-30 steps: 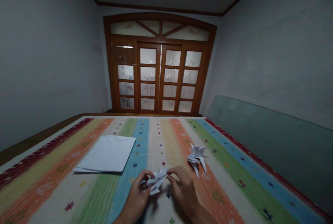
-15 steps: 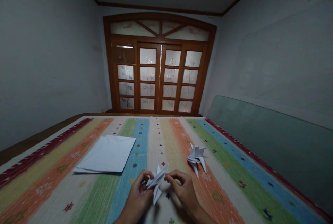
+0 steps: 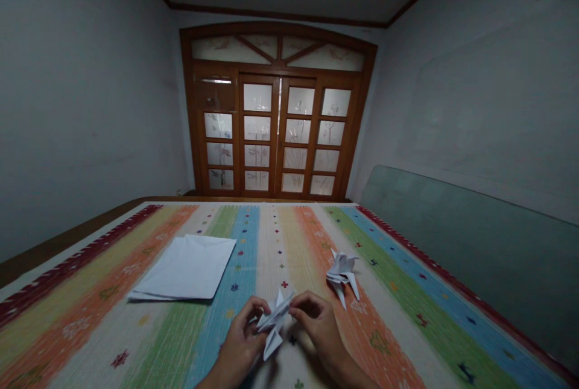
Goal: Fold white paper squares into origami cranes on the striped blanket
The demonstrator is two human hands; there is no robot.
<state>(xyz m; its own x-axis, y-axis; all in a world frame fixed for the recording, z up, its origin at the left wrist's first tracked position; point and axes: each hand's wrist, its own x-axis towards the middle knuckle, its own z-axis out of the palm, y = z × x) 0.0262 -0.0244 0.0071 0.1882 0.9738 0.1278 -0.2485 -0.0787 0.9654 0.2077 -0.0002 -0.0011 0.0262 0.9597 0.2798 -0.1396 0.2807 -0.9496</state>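
Observation:
Between my two hands is a white folded paper figure (image 3: pixel 275 318) with several pointed flaps, like an origami crane. My left hand (image 3: pixel 243 332) pinches its left side between thumb and fingers. On the opposite side, my right hand (image 3: pixel 315 322) is closed at the tip of a flap, thumb and forefinger pressed together there. Farther right on the cloth rest folded white paper pieces (image 3: pixel 342 274) with pointed ends, apart from both hands.
A stack of white square paper sheets (image 3: pixel 185 269) lies on the left of the striped tablecloth (image 3: pixel 172 341). Along the right side stands a pale green panel (image 3: pixel 452 238). Beyond the table's far edge are wooden doors with glass panes (image 3: pixel 277 135).
The paper figure has turned slightly and its lower point has swung a little down and left. My right hand has shifted slightly, its fingers still at the flap's tip.

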